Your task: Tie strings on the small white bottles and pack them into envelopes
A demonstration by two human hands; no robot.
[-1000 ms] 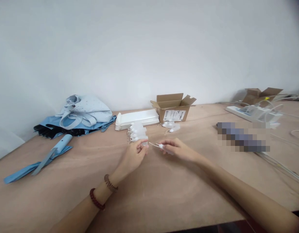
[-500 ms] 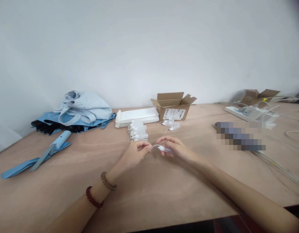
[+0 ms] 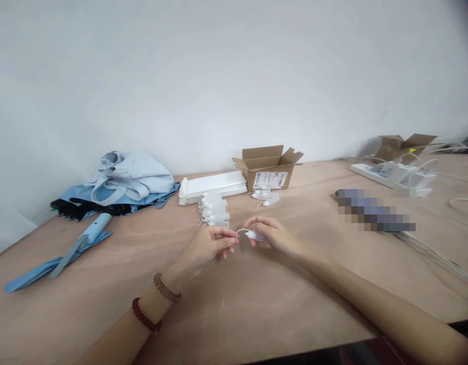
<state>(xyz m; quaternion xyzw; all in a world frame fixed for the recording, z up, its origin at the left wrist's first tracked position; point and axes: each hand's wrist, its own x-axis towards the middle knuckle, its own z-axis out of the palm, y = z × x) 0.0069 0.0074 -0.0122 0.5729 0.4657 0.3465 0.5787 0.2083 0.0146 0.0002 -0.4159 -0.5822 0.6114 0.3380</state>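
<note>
Between thumb and fingers, my right hand (image 3: pixel 271 234) holds a small translucent white plastic bottle (image 3: pixel 252 234) by its body, which the fingers partly cover. A thin white cord (image 3: pixel 241 230) curves from its narrow end across to my left hand (image 3: pixel 217 240), whose thumb and fingertips are pinched on the cord's end. Just beyond the left hand, several like bottles (image 3: pixel 215 204) lie side by side in a row, their cords toward the left. A few more bottles (image 3: pixel 271 201) with cords lie in front of an open cardboard box (image 3: pixel 271 180).
Flat white packets (image 3: pixel 214 183) are stacked left of the box. Farther left lie a light blue cloth bag (image 3: pixel 142 175) and a blue folded umbrella (image 3: pixel 95 228). On the right are a power strip (image 3: pixel 370 173), cables, a blurred-out dark object (image 3: pixel 374 210) and another box (image 3: pixel 404 147).
The left hand has shifted slightly down, more of its fingers now showing below the thumb. The right hand keeps hold of the bottle. The view has shifted a little.
</note>
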